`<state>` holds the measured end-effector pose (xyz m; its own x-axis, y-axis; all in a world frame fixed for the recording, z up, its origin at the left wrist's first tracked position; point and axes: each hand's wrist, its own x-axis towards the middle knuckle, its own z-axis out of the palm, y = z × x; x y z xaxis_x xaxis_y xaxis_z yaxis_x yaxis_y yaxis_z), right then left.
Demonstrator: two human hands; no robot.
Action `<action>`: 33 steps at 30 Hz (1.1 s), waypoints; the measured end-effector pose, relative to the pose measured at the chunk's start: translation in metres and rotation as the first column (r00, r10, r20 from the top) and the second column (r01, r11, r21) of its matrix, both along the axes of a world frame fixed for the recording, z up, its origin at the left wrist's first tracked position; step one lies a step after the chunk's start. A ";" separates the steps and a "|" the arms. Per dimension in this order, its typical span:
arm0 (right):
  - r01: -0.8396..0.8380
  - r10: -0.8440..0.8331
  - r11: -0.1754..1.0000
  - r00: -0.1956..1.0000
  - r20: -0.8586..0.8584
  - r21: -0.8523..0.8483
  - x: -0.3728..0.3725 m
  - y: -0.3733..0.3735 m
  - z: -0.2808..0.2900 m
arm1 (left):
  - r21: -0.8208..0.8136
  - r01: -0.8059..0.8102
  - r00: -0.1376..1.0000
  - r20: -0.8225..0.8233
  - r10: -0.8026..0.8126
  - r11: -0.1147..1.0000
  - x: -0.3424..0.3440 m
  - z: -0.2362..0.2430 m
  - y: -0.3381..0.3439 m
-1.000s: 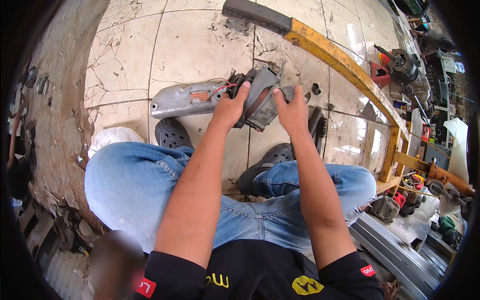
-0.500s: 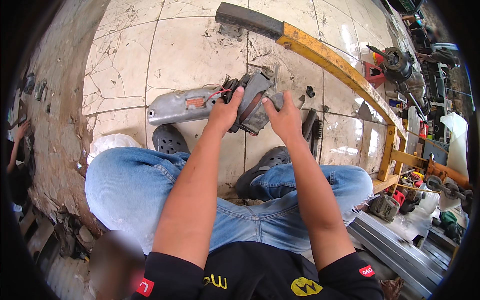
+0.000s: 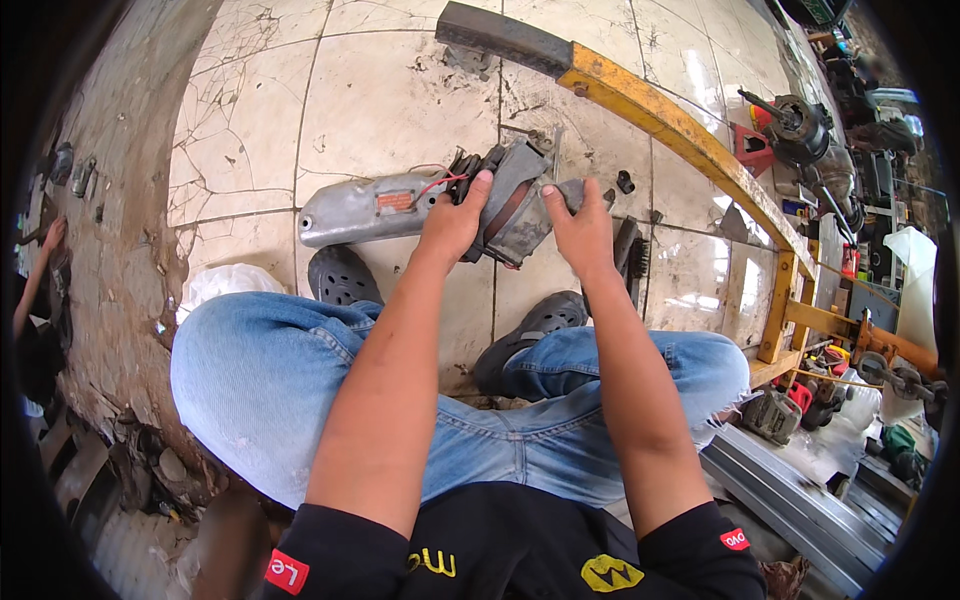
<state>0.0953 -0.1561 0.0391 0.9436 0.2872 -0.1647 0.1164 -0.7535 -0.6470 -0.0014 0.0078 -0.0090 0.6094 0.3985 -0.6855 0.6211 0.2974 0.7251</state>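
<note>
Cream floor tiles (image 3: 400, 95) crack at ten o'clock and shine with reflected light (image 3: 696, 256) around two. Rough, worn ground (image 3: 125, 270) lies at nine o'clock.

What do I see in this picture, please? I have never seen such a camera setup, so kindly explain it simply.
There is no robot here, only a person's bare left hand and right hand. A wide fisheye camera on the head looks down, so straight edges bend near the rim.

The left hand grips a grey metal part. The right hand pinches a small grey piece against or close to it; I cannot tell what that piece is.

On the tiled floor lie a long silver housing and, to the right, a brush. A yellow metal frame arches beyond.
</note>
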 end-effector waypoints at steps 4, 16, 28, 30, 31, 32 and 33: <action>-0.002 0.001 0.999 1.000 0.022 0.050 -0.005 0.005 -0.003 | 0.035 -0.054 0.998 -0.013 0.054 0.998 -0.001 0.002 -0.001; -0.085 0.086 0.996 0.995 0.055 -0.027 0.005 0.004 -0.001 | -0.002 -0.070 0.997 0.037 0.070 0.998 0.000 -0.001 -0.002; -0.146 0.143 0.983 0.989 -0.030 -0.112 0.004 0.008 0.016 | 0.015 -0.060 0.998 0.030 0.060 0.998 -0.002 0.000 -0.001; -0.069 0.070 0.997 0.997 0.016 -0.045 0.000 0.008 0.007 | 0.021 -0.059 0.998 0.032 0.058 0.998 -0.002 -0.001 -0.001; -0.031 0.031 0.999 0.999 0.035 -0.011 -0.001 0.008 0.003 | 0.032 -0.057 0.998 0.025 0.056 0.998 0.000 -0.001 -0.002; -0.047 0.047 0.999 0.999 0.023 -0.008 -0.001 0.006 0.000 | 0.042 -0.054 0.998 0.018 0.053 0.998 0.000 0.000 -0.003; -0.063 0.063 0.998 0.998 0.012 -0.005 0.000 0.004 -0.003 | 0.016 -0.033 0.999 0.015 0.033 0.999 -0.001 0.001 -0.002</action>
<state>0.0956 -0.1519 0.0360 0.9257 0.3452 -0.1549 0.1712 -0.7472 -0.6422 -0.0029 0.0053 -0.0085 0.6057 0.4297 -0.6697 0.6003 0.3057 0.7391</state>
